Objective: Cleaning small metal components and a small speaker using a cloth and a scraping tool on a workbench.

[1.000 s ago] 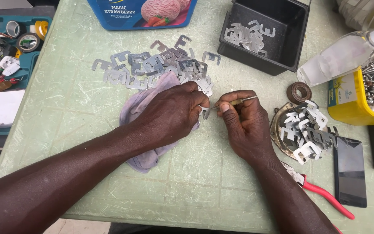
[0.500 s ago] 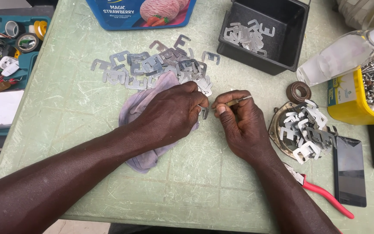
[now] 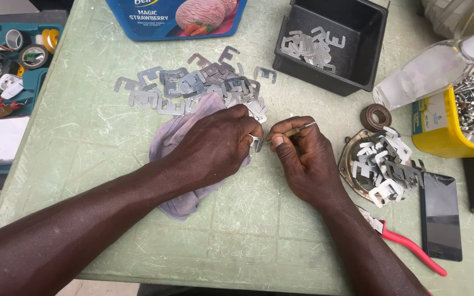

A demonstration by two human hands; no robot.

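Pale green and scratched, the table carries a scatter of flat grey metal clips toward its far edge. At the middle, the left hand is closed, pinching one small metal clip at its fingertips, with the palm resting on a crumpled lilac cloth, which seems to cushion the work. The right hand is also closed, gripping a thin metal tool whose tip meets the held clip, so both hands sit close together to steady the contact. A black bin at the far edge holds more clips, apparently kept apart from the loose ones. Near the right edge, a round metal dish carries another heap of clips, with red-handled pliers and a dark phone just beside it.
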